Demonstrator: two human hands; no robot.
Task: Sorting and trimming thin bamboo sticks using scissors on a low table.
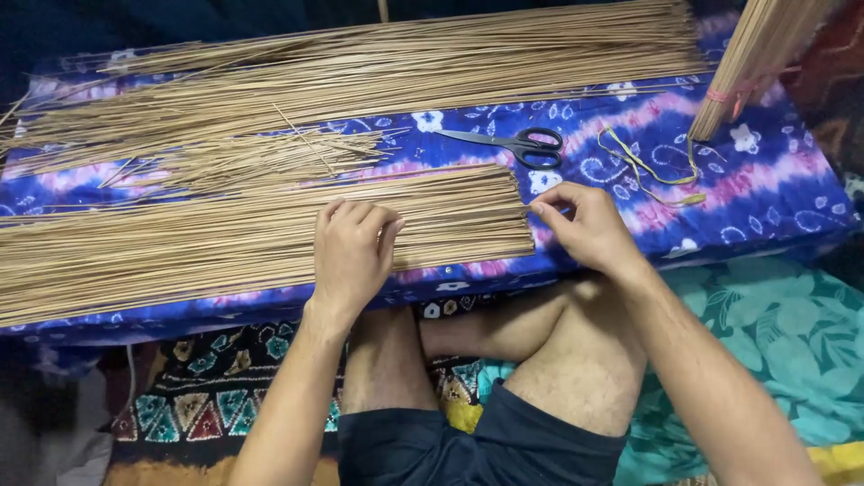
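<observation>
- The left hand [351, 252] lies knuckles-up on the near layer of thin tan sticks [225, 238], fingers curled and pressed down on it close to the front edge of the cloth-covered board [774, 193]; the weight looks meant to keep the sticks flat and stop them rolling while their ends are handled.
- The right hand [589, 229] sits at the cut right-hand ends of that same layer, thumb and forefinger pinched together at the tips of a few sticks, the other fingers folded under; the pinch seems to be for lining up or picking out single sticks.
- The sticks of this layer lie parallel, running along the front edge, their right ends squared off in one line.
- Behind it, towards the middle of the board, lies a smaller, looser scatter of shorter sticks [270, 157], some crossed.
- Along the back edge spreads a longer mass of sticks [405, 58].
- Black-handled scissors [517, 144] lie right of centre, shut, just behind the right hand, within easy reach.
- A yellow-green band [652, 171] lies loose near the right end.
- A tied bundle of sticks [756, 54] leans in over the back right corner.
</observation>
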